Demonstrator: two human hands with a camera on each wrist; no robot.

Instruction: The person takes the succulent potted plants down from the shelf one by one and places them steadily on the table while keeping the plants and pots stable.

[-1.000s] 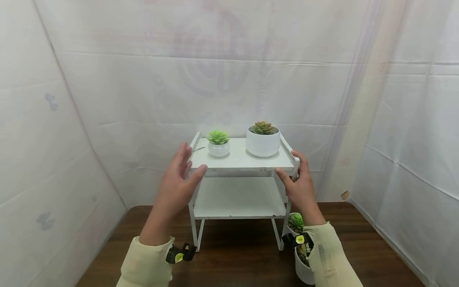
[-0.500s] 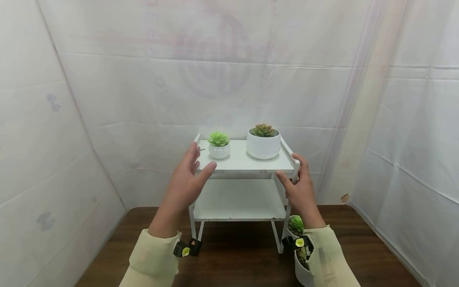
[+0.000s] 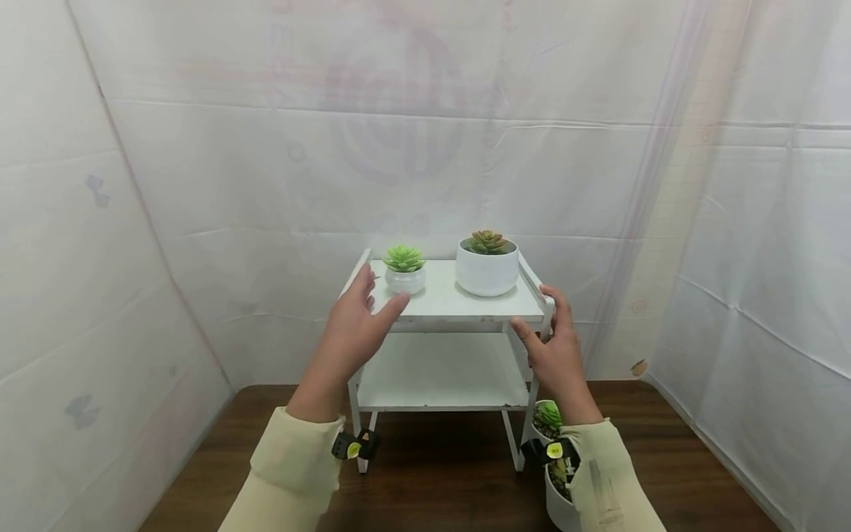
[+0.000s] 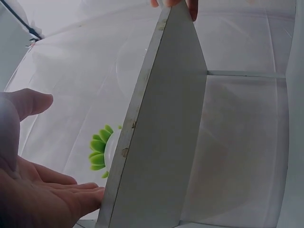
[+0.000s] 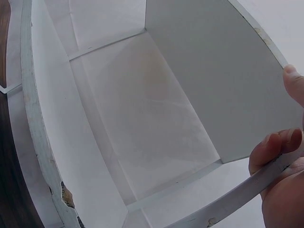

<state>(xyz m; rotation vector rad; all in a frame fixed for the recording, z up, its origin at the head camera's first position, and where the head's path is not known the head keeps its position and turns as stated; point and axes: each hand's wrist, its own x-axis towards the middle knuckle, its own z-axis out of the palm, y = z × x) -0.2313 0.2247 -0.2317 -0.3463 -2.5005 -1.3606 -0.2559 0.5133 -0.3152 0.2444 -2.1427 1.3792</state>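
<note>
A two-tier white shelf (image 3: 439,369) stands on the dark wooden table. My right hand (image 3: 560,355) grips its upper right front corner; in the right wrist view, fingers curl round the white post (image 5: 232,198) and the thumb rests on the top board's edge. My left hand (image 3: 354,332) reaches over the top tier's left front, fingers extended and thumb apart, holding nothing. Just beyond it sits a small white pot (image 3: 405,281) with a bright green succulent (image 4: 98,151). Farther right on that tier is a larger white pot (image 3: 487,273) with a reddish-green succulent.
Two more potted succulents stand on the table by the shelf's right leg: one green plant (image 3: 549,415) behind and a white pot (image 3: 561,506) in front, both partly hidden by my right wrist. White sheeting (image 3: 266,170) encloses the table (image 3: 213,458) at the back and sides.
My left hand has moved right, over the top tier and closer to the small pot. My right hand stays on the shelf corner. The pots have not moved on the shelf.
</note>
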